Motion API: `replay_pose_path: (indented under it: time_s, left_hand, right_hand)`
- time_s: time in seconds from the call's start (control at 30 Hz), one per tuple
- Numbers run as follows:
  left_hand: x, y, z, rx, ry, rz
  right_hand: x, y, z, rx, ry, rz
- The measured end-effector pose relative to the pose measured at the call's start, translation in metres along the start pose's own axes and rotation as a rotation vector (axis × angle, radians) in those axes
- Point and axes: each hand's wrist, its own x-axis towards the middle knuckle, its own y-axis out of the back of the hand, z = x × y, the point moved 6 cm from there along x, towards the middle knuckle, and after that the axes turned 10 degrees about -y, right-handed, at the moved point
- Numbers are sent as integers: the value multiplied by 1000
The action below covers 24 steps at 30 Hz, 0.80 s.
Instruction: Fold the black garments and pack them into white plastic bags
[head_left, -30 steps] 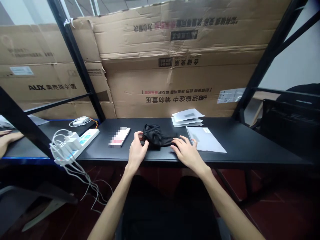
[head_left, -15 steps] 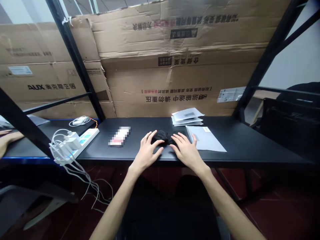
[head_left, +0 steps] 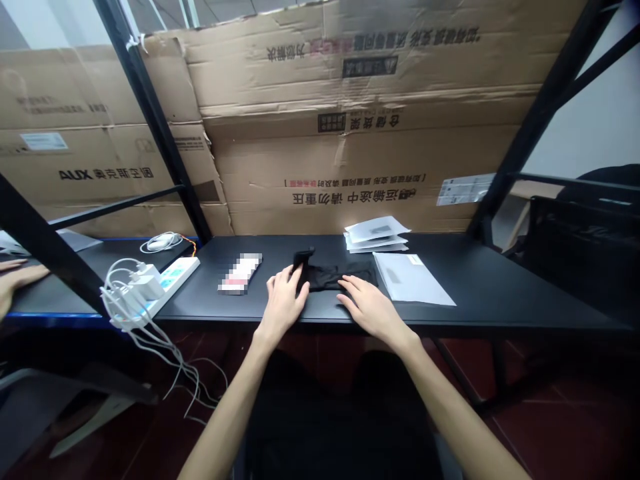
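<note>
A piece of black cloth (head_left: 326, 278) lies across the dark desktop near its front edge; what kind of cloth it is I cannot make out. My left hand (head_left: 284, 295) pinches its left end, where a part stands up above the fingers. Flat on the right part of the cloth, with fingers stretched out, rests my right hand (head_left: 369, 303). Just right of the cloth is a flat whitish plastic bag (head_left: 415, 279) with a small label. Behind that bag sits a small stack of similar white bags (head_left: 376, 233).
A blurred-out flat object (head_left: 241, 273) lies left of my hands. Further left are a white power strip (head_left: 173, 283) with plugs and hanging cables, and another person's hand (head_left: 23, 275). Cardboard (head_left: 350, 153) walls the back, between black metal posts (head_left: 150, 113).
The bunched black cloth is now spread wider and flatter, its left end lifted. My left hand has moved left with that end; my right hand stays nearly in place.
</note>
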Motion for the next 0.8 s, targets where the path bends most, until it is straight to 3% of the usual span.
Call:
replay_pose_path:
  time_s: [0.13, 0.23, 0.37, 0.47, 0.57, 0.7, 0.8]
  left_hand:
    - [-3, 16, -25, 85, 184, 64]
    - [-8, 25, -31, 133, 281, 84]
    - [-10, 29, -32, 162, 302, 111]
    - [-4, 27, -42, 124, 257, 122]
    - [12, 22, -65, 72, 176, 50]
    - [40, 14, -94, 64, 131, -106]
    - [56, 10, -102, 42, 119, -220]
  right_hand:
    - [1, 2, 5, -13, -31, 3]
    - [1, 1, 4, -13, -40, 8]
    - [4, 5, 7, 43, -47, 32]
    - [15, 19, 24, 89, -69, 100]
    - [37, 31, 53, 24, -114, 131]
    - [69, 29, 86, -156, -150, 13]
    - [82, 20, 96, -179, -150, -69]
